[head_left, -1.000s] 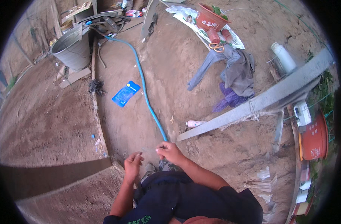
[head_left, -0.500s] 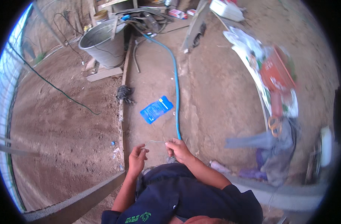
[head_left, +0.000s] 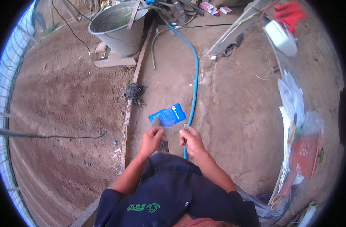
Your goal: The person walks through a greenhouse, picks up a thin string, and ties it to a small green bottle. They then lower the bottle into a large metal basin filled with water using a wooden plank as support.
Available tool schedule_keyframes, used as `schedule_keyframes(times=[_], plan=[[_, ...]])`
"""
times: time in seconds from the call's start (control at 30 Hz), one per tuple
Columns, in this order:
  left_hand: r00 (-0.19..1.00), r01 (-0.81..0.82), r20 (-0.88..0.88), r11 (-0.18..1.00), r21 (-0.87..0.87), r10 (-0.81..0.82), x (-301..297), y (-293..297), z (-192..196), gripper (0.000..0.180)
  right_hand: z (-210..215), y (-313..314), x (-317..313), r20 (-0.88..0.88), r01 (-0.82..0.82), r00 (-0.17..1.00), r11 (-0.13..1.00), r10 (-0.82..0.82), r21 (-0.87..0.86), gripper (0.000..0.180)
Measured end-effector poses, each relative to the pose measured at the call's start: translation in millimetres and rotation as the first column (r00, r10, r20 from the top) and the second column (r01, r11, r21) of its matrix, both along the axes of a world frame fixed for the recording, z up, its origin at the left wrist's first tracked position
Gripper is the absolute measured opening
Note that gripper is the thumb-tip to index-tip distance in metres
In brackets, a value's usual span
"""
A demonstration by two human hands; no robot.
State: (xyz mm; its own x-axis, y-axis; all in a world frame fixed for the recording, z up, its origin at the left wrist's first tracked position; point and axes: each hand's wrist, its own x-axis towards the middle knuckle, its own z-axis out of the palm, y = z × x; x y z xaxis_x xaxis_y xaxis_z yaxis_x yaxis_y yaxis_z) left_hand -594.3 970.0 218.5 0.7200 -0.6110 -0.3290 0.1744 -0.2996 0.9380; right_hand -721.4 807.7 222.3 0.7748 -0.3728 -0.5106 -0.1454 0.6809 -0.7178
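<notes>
1. Pinching left hand (head_left: 152, 137) closed, apparently on a pale strand (head_left: 165, 128) at the fingertips.
2. Curling right hand (head_left: 192, 140) closed; cannot tell on what.
3. No longer showing the strand plainly across the gap between hands; suggests handling still under way.
4. Now seeing blue packet (head_left: 171, 114) just beyond both hands, with blue hose (head_left: 196, 72) beside the right.

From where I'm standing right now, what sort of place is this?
Probably a greenhouse: a pale, ribbed sheet wall stands along the left beside bare brown soil, and a long blue hose lies on the ground.
</notes>
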Motion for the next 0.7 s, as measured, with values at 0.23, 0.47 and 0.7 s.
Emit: schedule_keyframes(times=[0.23, 0.47, 0.7], plan=[[0.998, 0.014, -0.053, 1.0, -0.024, -0.016, 154.0, -87.9, -10.0, 0.013, 19.8, -77.5, 151.5, 0.016, 0.141, 0.99, 0.987, -0.143, 0.079, 0.013], [0.969, 0.015, -0.239, 0.981, -0.193, -0.062, 274.0, -174.3, 10.3, 0.014, 36.7, -126.2, 304.8, -0.015, 0.005, 1.0, 0.921, -0.012, -0.389, 0.006], [0.888, -0.166, -0.455, 0.971, -0.172, 0.071, 383.6, -241.8, 11.6, 0.022, 3.0, -218.2, 427.1, 0.022, -0.072, 0.987, 0.563, 0.157, -0.823, 0.008]])
